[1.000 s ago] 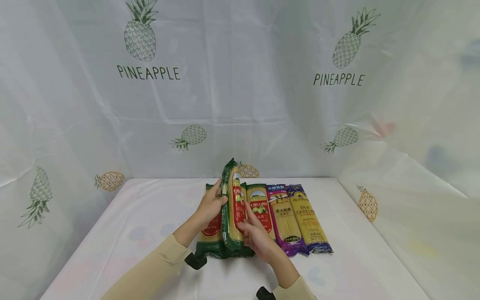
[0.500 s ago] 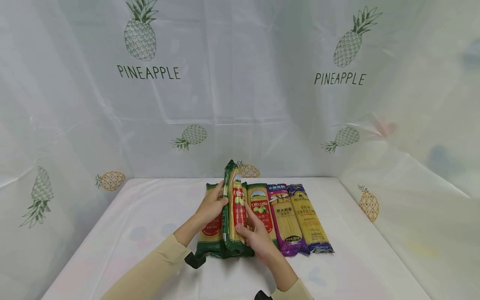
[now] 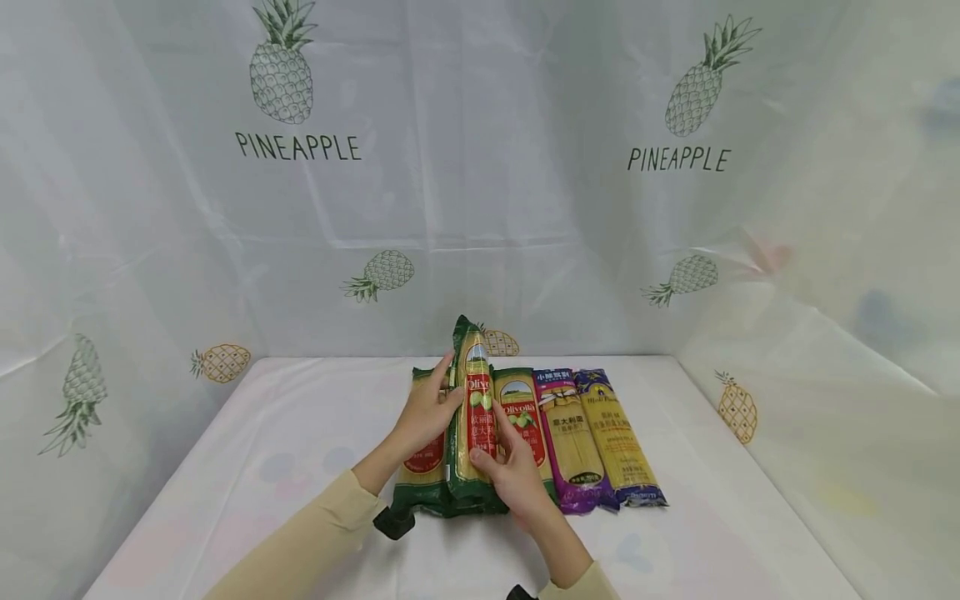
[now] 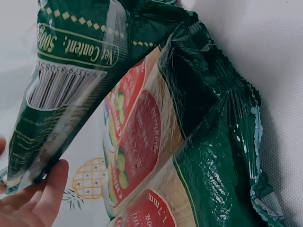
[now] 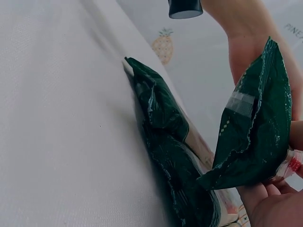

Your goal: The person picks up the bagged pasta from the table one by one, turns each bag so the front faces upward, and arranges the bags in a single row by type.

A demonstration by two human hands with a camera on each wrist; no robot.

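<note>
Both hands hold a green-ended spaghetti packet [image 3: 480,421] with a red label, tilted with its far end raised above similar packets. My left hand [image 3: 422,412] grips its left side, thumb on the near face. My right hand [image 3: 517,479] holds the lower right side, thumb across the front. The left wrist view shows the packet's barcode side [image 4: 66,87] over two lying green packets [image 4: 218,165]. In the right wrist view, its crimped green end [image 5: 260,127] hangs over the lying packets' ends [image 5: 175,161].
In the row lie a green spaghetti packet [image 3: 422,479] at left, another Olivoilà packet [image 3: 521,396], a purple packet [image 3: 567,429] and a yellow-and-blue one [image 3: 618,433]. The white-covered table [image 3: 300,467] meets a pineapple-print curtain [image 3: 487,192] behind.
The held packet has shifted slightly right and its labelled front has turned more toward the head camera. Both hands keep hold; the right thumb has moved onto its front. The lying packets stay put.
</note>
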